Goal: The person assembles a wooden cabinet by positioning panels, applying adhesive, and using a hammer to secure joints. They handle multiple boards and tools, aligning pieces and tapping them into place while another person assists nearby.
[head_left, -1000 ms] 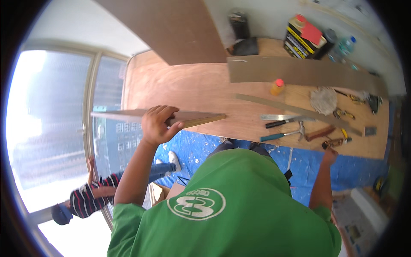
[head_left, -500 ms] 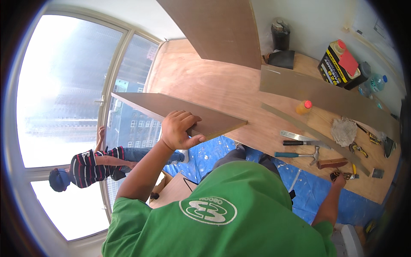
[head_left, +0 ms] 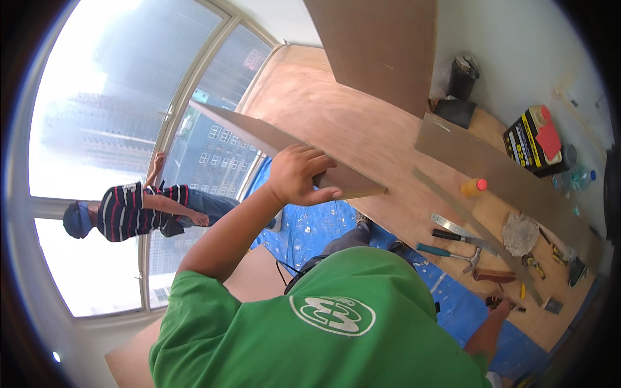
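The long brown board [head_left: 278, 139] is held up in the air, tilted, with one end towards the big window [head_left: 116, 129] and the other end above the blue sheet [head_left: 323, 223] on the floor. The left hand [head_left: 299, 174] holds it near the lower end: the grip is pinching the board, with the fingers [head_left: 310, 155] over the top face and the thumb pressed against the near edge. The right hand [head_left: 503, 304] reaches down at the lower right, close to a small tool on the floor; it is small and partly hidden, so I cannot tell if its grip is spread or pressed together. The person wears a green shirt [head_left: 323, 323] with a white round mark on it. On the wooden floor [head_left: 349, 123] to the right lie a hammer [head_left: 453, 253], a hand saw [head_left: 462, 229], an orange bottle [head_left: 473, 187] and a grey cloth [head_left: 521, 234], all near a long board [head_left: 504, 178] that lies flat. A yellow and black box [head_left: 533, 140] stands near the wall, and a dark bucket [head_left: 463, 76] stands beside a big upright panel [head_left: 381, 45]. Another person in a striped shirt [head_left: 129, 210] is beside the window, well apart from the held board.
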`<state>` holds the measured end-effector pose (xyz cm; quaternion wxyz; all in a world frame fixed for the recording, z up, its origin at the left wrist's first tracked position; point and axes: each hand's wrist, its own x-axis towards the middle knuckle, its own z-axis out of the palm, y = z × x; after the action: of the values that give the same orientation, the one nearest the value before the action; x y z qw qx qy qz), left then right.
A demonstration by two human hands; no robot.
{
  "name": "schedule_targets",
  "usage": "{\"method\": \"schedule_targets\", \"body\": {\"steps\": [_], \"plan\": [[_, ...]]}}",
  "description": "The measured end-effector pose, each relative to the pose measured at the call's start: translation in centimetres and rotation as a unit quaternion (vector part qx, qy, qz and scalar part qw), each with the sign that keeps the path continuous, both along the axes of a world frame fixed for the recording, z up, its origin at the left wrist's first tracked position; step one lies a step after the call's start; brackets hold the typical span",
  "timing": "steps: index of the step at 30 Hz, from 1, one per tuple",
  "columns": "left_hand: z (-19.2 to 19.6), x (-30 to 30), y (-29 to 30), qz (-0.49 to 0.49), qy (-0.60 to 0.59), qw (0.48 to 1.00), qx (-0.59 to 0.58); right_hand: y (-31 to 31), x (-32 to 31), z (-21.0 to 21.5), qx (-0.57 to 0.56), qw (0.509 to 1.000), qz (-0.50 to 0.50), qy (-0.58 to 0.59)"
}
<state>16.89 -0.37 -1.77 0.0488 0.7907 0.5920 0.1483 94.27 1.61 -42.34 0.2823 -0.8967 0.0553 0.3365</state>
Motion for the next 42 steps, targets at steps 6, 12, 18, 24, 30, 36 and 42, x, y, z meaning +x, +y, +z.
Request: {"method": "schedule_targets", "body": {"steps": [6,12,18,24,30,36,42], "plan": [[-0.4,-0.3,1.9,0.024,-0.005,1.000,0.012,-4.0,1.1,1.8,0.177,0.982,0.003,0.065],[-0.7,-0.5,2.4,0.052,-0.010,0.999,0.009,-4.8,3.0,5.7,0.222,0.974,-0.033,-0.007],[-0.6,-1.2,2.9,0.058,-0.077,0.995,-0.018,-6.2,6.8,11.3,0.302,0.948,-0.069,-0.072],[0.2,-2.2,4.2,0.097,-0.282,0.952,-0.073,-2.2,7.2,18.9,0.447,0.886,-0.102,-0.070],[0.5,-2.5,4.8,0.094,-0.281,0.951,-0.088,4.7,1.5,27.4,0.582,0.812,-0.022,0.037],[0.1,-2.7,4.3,0.050,-0.196,0.976,-0.079,7.2,-10.6,33.4,0.647,0.720,0.127,0.216],[-0.2,-3.5,4.6,-0.044,-0.156,0.986,-0.030,8.5,-23.3,33.3,0.522,0.781,0.263,0.220]]}}
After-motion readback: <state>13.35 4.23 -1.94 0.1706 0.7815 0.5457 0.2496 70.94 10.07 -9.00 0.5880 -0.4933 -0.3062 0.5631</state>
